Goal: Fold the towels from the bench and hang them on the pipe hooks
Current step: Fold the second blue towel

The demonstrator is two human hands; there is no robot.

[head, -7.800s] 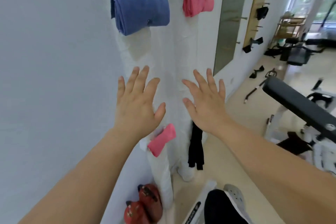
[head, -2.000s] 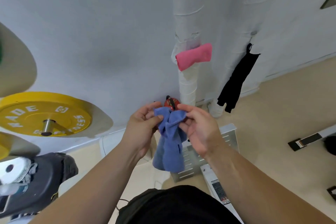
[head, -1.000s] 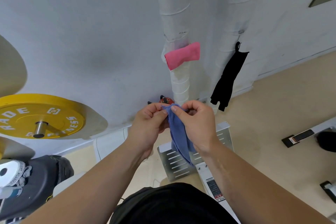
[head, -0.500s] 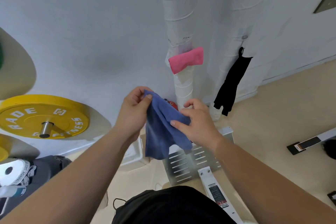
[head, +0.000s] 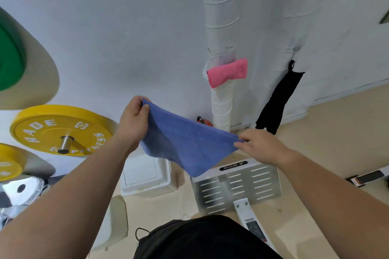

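A blue towel (head: 185, 143) is stretched between my two hands in front of me, sagging to a point below. My left hand (head: 133, 122) pinches its upper left corner. My right hand (head: 261, 146) pinches the right corner, lower down. Beyond the towel stands a white wrapped pipe (head: 221, 33) against the wall. A folded pink towel (head: 228, 72) hangs on it at mid height. A second wrapped pipe (head: 277, 27) to the right carries a black cloth (head: 277, 99) hanging from a hook.
Yellow weight plates (head: 56, 130) and a green plate (head: 10, 57) hang on the left wall. On the floor lie a white box (head: 147, 176), a slotted metal footplate (head: 237, 187) and a red object (head: 203, 122) at the pipe's base.
My hands have moved apart and spread the bunched blue towel out flat between them. My left hand rose to the left, my right went right and down.
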